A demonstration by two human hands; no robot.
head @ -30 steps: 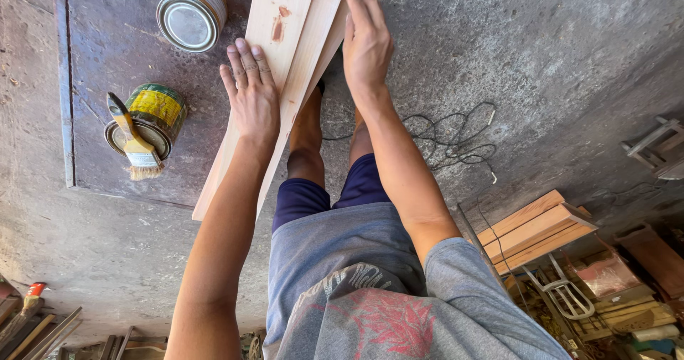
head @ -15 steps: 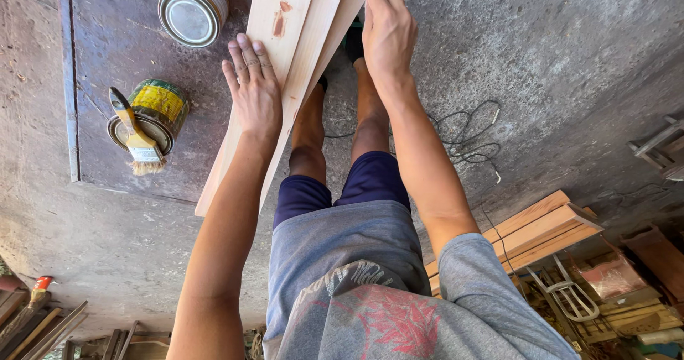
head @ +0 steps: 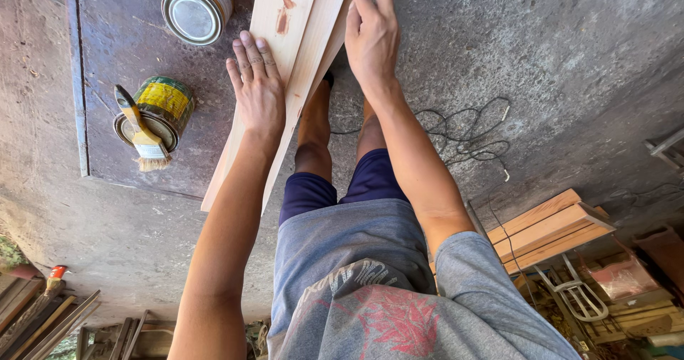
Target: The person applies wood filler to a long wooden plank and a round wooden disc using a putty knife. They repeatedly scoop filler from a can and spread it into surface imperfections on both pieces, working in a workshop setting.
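Observation:
Two or three pale wooden boards (head: 303, 25) lie stacked lengthwise on a dark metal sheet (head: 121, 54). My left hand (head: 256, 96) rests flat, palm down, on the top board with its fingers straight. My right hand (head: 370, 32) is farther along and curls over the right edge of the stack, gripping it. The far ends of the boards run out of view at the top. My legs stand just beside the near end of the boards.
A closed tin can (head: 196, 7) and an open yellow-labelled can (head: 157, 107) with a paintbrush (head: 142, 139) laid across it stand left of the boards. A black cord (head: 463, 128) lies on the concrete floor. More planks (head: 548, 228) and clutter sit at the lower right.
My right hand has slid a little farther along the boards' right edge. My left hand stays flat on the top board.

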